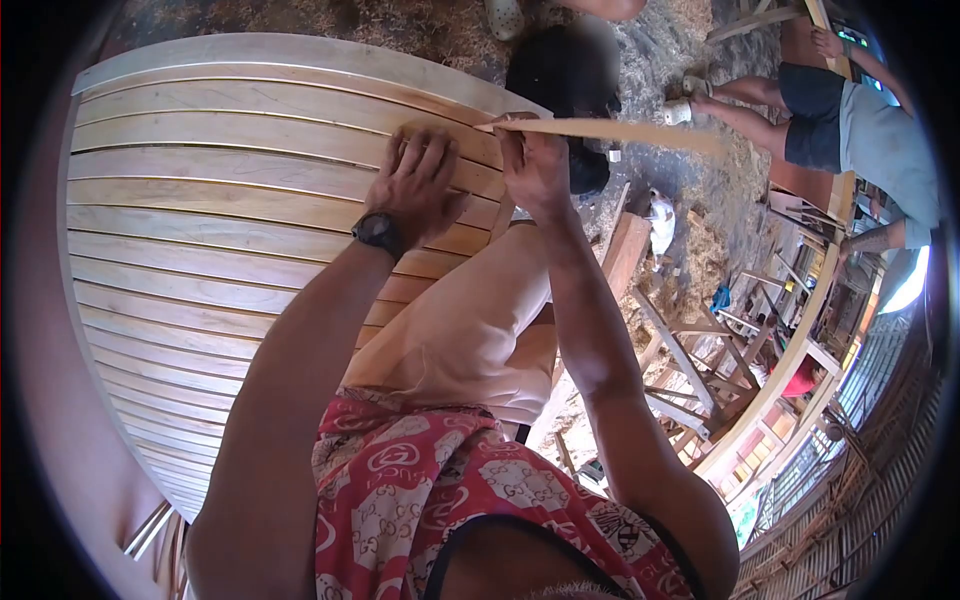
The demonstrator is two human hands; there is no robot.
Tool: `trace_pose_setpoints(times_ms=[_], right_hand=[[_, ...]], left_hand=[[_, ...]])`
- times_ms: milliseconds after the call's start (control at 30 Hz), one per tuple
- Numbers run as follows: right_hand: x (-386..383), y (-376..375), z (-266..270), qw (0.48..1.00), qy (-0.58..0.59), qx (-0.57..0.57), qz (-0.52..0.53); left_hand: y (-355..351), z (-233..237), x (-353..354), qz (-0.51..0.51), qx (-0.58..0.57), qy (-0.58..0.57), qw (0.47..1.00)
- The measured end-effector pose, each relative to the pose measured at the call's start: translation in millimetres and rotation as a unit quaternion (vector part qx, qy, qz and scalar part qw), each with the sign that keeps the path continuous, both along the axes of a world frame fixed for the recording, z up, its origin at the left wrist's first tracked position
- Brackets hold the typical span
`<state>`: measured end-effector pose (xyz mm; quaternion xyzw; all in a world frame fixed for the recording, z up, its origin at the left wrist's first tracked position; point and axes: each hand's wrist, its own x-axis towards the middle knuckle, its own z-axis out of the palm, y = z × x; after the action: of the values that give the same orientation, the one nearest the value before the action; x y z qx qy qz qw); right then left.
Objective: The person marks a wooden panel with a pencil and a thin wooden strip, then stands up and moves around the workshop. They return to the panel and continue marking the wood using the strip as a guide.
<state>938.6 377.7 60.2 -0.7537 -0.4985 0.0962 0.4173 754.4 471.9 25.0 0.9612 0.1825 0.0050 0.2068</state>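
The fingers of the right hand [535, 165] are pinched shut on the near end of a thin pale wooden strip [620, 130]. The strip runs level from the panel's edge out over the shaving-strewn ground [690, 190]. The left hand [415, 185], fingers spread slightly apart, presses flat on the slatted pale wooden panel [220, 200], whose smooth boards are parted by narrow gaps. A black wristwatch [380, 232] is on the left wrist; both arms are stretched forward.

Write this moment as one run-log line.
left hand: flat on slatted panel | right hand: pinching wood strip at panel edge | another person nearby
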Motion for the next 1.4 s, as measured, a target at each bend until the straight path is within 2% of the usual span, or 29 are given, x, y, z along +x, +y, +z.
trace_pose_setpoints(times_ms=[167,233,267,467,533,633,833,1167,1233,1333,1400], right_hand=[[-8,4,3,0.999,0.051,0.004,-0.006],[-4,8,-1,0.999,-0.031,0.017,0.006],[-4,7,0,0.999,-0.031,0.017,0.006],[-9,5,-9,0.999,0.050,-0.009,-0.005],[-11,8,-6,1.000,-0.016,-0.003,-0.016],[-9,10,-13,0.999,-0.036,0.000,-0.002],[-9,10,-16,0.999,-0.040,0.013,-0.010],[-10,10,-21,0.999,-0.027,-0.017,-0.028],[-10,12,-19,0.998,-0.061,0.006,-0.010],[-10,15,-26,0.999,-0.030,0.036,-0.016],[-9,16,-25,0.998,-0.052,0.031,-0.011]], left_hand=[[-2,-4,-3,0.001,0.008,-0.022,1.000],[1,-3,-2,-0.001,0.011,-0.039,0.999],[1,-2,-2,-0.001,0.011,-0.040,0.999],[1,-3,-2,0.003,0.023,-0.052,0.998],[2,-3,-3,0.003,0.015,-0.044,0.999],[2,-3,-3,0.002,0.019,-0.049,0.999],[2,-3,-3,0.012,0.033,-0.083,0.996],[4,0,-4,0.008,0.005,-0.059,0.998],[5,2,-4,0.008,0.001,-0.052,0.999],[5,3,-4,0.007,-0.004,-0.051,0.999],[5,1,-5,0.007,-0.003,-0.053,0.999]])
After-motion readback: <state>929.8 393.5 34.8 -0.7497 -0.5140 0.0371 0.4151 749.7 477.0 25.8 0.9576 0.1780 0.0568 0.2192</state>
